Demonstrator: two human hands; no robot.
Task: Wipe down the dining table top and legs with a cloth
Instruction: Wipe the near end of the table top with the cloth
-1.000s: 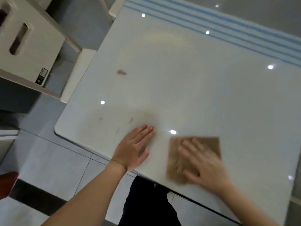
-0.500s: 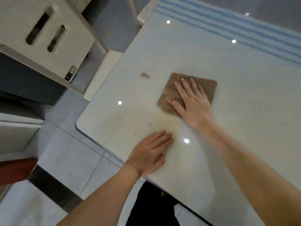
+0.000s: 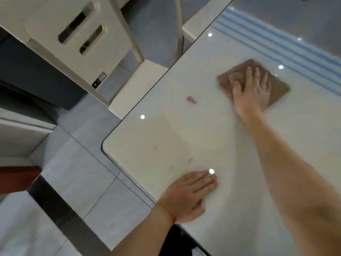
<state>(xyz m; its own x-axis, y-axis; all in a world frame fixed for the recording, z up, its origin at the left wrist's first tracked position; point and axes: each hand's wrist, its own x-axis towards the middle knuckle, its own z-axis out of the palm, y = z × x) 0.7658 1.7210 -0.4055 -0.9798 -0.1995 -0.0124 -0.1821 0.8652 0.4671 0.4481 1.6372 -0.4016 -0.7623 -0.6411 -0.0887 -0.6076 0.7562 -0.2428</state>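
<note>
A glossy white dining table top (image 3: 184, 137) with blue stripes along its far side fills the right of the view. My right hand (image 3: 252, 91) lies flat on a brown cloth (image 3: 276, 89), pressing it onto the table near the stripes. A reddish-brown stain (image 3: 191, 99) sits just left of the cloth. Smaller faint marks (image 3: 190, 160) lie near the front corner. My left hand (image 3: 190, 196) rests palm down on the near edge with fingers together, holding nothing. The table legs are hidden.
A cream chair (image 3: 77, 34) with two slots in its backrest stands left of the table, its seat (image 3: 136, 85) tucked by the edge. Grey floor tiles (image 3: 77, 172) with a dark strip lie below. A red-brown object (image 3: 16, 178) sits at the far left.
My right hand has slid the cloth from the near edge away across the table to a spot by the blue stripes. The left hand stays planted at the near edge.
</note>
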